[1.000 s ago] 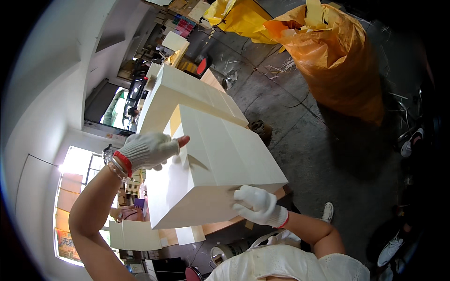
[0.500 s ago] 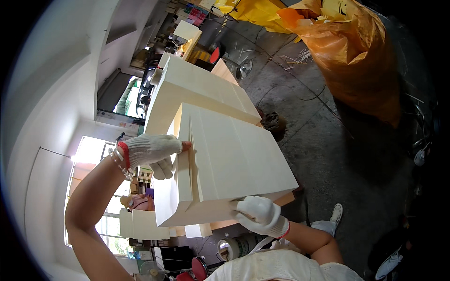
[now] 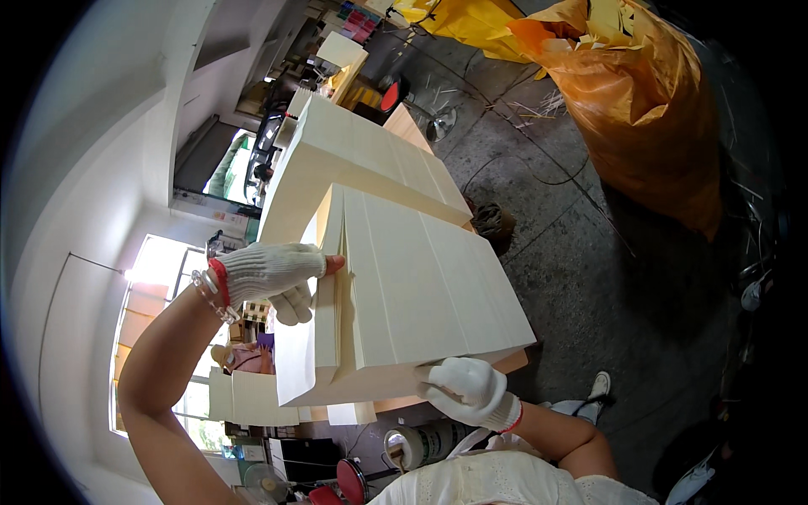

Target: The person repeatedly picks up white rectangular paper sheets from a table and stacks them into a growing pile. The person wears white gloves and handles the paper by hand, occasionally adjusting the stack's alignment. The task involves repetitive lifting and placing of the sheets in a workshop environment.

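A tall stack of large cream paper sheets (image 3: 429,278) stands before me, with faint crease lines across its top. Near its left edge a bundle of sheets is parted from the rest by a narrow gap. My left hand (image 3: 273,273), in a white knit glove with the thumb tip bare, grips that left edge; the thumb lies on top and the fingers fold down the side. At the near edge, my gloved right hand (image 3: 467,391) is closed against the sheets with curled fingers. Its fingertips are partly hidden.
Behind stands another cream stack (image 3: 362,156). An orange sack (image 3: 631,109) full of scraps sits on the floor at the far right. A red round stool (image 3: 391,97) is beyond the stacks; a white roll or bucket (image 3: 412,446) lies near me. Another person (image 3: 248,358) works by the window.
Both hands keep their places on the stack. The view has shifted slightly; the sheets at the left edge look a little more fanned apart.
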Tool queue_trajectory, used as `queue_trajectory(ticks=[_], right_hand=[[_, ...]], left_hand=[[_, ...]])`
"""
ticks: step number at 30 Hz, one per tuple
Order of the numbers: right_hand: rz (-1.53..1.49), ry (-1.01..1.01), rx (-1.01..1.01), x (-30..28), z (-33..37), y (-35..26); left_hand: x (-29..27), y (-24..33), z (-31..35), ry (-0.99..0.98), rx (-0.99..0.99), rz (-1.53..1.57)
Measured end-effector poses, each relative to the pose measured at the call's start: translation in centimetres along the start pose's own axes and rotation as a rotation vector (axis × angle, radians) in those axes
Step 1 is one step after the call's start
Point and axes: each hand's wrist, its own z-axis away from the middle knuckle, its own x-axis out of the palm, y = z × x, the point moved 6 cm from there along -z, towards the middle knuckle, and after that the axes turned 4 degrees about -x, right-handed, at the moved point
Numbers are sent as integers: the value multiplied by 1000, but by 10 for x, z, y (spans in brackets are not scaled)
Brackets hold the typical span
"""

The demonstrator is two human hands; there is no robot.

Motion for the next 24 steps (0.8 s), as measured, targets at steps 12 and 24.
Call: queue_trajectory(ticks=[12,24], right_hand=[[-19,-16,4,1,0,3],[-31,-26,19,1,0,2]], left_hand=[[-5,-12,-11,-32,-51,-35],[6,-5,-16,-73,11,36]])
